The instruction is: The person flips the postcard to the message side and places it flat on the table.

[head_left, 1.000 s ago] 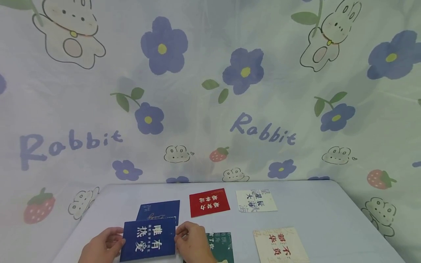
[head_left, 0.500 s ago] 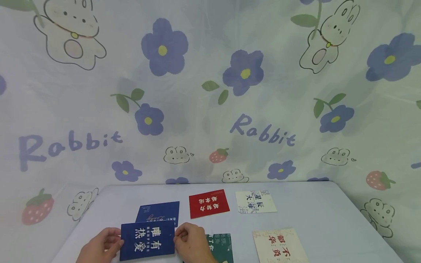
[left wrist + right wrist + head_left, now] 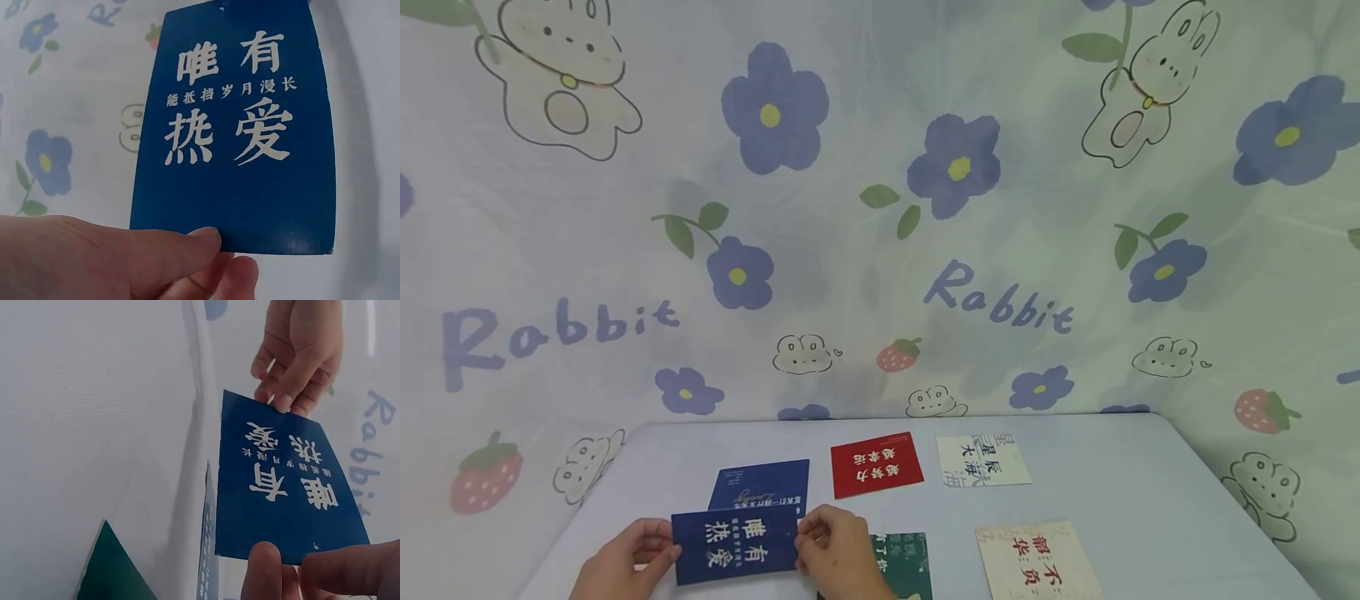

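Note:
Both hands hold a dark blue card (image 3: 733, 542) with white Chinese characters, raised and tilted toward the near left of the table. On its left edge, my left hand (image 3: 628, 560) pinches it, thumb on the printed face in the left wrist view. The opposite short edge is pinched by my right hand (image 3: 842, 554), as the right wrist view also shows. Just behind lies another blue card (image 3: 763, 483) with gold script, partly hidden by the held one. A green card (image 3: 906, 560) lies beside my right hand, which covers part of it.
A red card (image 3: 877, 464) lies at the back middle, with a white card (image 3: 985, 460) to its right. Nearer on the right is a cream card (image 3: 1037, 560) with red characters. Behind the white table (image 3: 1150, 492) hangs a rabbit-and-flower curtain (image 3: 850, 275).
The held card has tilted, its near edge rising so that its face looks shorter in the head view. My left hand has shifted slightly left. The cards on the table stay put.

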Tool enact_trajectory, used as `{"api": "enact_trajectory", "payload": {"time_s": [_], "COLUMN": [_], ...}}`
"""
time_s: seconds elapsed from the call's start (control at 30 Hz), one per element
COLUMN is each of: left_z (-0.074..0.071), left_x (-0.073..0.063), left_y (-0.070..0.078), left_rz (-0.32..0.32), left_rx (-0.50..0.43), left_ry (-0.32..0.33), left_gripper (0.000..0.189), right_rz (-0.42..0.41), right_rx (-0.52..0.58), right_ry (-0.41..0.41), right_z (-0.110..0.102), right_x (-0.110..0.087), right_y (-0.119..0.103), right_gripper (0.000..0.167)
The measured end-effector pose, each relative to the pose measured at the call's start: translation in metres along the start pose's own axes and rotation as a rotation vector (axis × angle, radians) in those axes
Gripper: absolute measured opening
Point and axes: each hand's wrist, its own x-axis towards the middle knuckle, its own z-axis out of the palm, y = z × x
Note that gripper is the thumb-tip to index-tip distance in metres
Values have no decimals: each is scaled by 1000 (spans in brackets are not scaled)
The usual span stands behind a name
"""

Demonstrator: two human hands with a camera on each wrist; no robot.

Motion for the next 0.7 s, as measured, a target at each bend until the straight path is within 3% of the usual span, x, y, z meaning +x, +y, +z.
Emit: {"api": "enact_trajectory", "payload": {"time_s": [0.53, 0.7], "left_z": [4, 1], "left_x": [5, 6], "left_y": [-9, -12], "left_rz": [-9, -14], "left_rx": [-69, -42], "left_ry": [2, 2], "left_gripper": [33, 33], "right_rz": [-11, 11], "right_rx": [98, 88], "right_ry": [-17, -13], "right_z": [-4, -3], "right_x": [1, 2], "right_y": [4, 4], "right_gripper": [6, 5]}}
